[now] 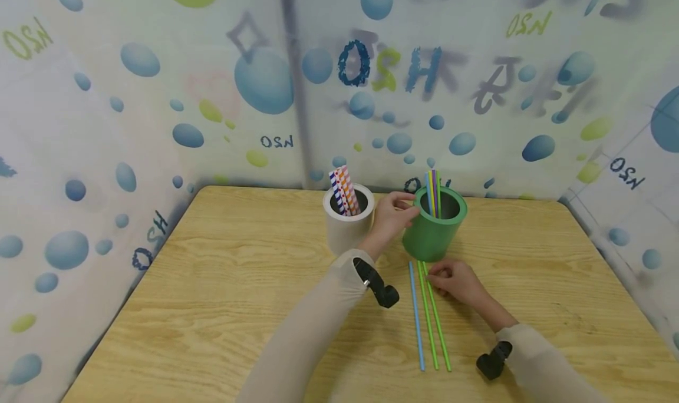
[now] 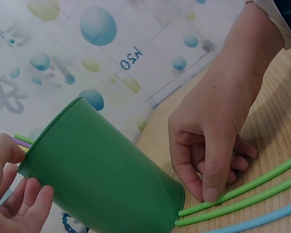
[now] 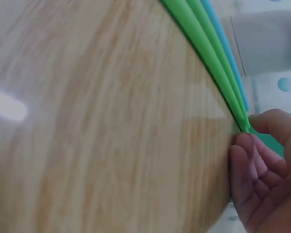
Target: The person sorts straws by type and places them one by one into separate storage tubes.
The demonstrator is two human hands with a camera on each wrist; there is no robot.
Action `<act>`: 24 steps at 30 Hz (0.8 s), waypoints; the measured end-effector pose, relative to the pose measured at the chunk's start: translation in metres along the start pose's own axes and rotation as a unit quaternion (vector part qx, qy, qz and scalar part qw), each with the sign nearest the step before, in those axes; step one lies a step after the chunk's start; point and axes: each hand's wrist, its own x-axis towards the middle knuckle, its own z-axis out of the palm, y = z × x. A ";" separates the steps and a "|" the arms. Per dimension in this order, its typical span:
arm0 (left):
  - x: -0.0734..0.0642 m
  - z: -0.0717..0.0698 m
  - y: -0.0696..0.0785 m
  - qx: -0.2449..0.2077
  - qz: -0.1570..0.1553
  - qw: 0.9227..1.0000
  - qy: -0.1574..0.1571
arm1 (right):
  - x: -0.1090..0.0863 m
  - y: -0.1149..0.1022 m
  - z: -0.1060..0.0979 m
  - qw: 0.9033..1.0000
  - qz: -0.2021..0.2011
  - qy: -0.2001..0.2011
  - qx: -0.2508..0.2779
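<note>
A green cup [image 1: 431, 238] stands upright on the table with several coloured straws [image 1: 434, 200] in it. My left hand [image 1: 394, 217] holds this cup at the left of its rim, fingers bent against its edge and side. In front of the cup, two green straws [image 1: 431, 326] and a blue straw [image 1: 417, 320] lie lengthwise on the tabletop. My right hand [image 1: 457, 280] pinches the rightmost green straw near its far end, by the cup's base. Thumb and fingers of the right hand [image 3: 271, 170] meet at the straw's tip in the right wrist view.
Left of the green cup is a white cup [image 1: 339, 229] holding several patterned paper straws [image 1: 345, 192], close to my left wrist. The wooden table [image 1: 239, 285] ends at a patterned cloth backdrop [image 1: 212, 85] behind and at both sides.
</note>
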 end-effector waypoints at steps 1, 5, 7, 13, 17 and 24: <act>0.000 0.000 0.000 0.000 -0.001 1.000 0.000 | 0.000 0.001 0.001 1.000 0.001 0.002 -0.001; 0.000 0.000 0.001 0.003 -0.005 1.000 -0.001 | 0.002 0.004 0.003 1.000 0.006 0.011 -0.008; 0.000 0.001 0.001 0.005 -0.006 1.000 -0.001 | 0.002 0.004 0.004 1.000 0.007 0.013 -0.013; 0.001 0.001 0.001 0.006 -0.003 1.000 0.001 | 0.001 0.000 0.005 0.999 0.014 0.014 -0.034; 0.000 0.001 0.001 0.008 -0.002 1.000 0.000 | 0.002 -0.002 0.006 0.998 0.032 0.017 -0.042; 0.000 0.001 0.001 0.007 -0.004 1.000 0.002 | 0.003 -0.006 0.008 0.997 0.069 0.021 -0.033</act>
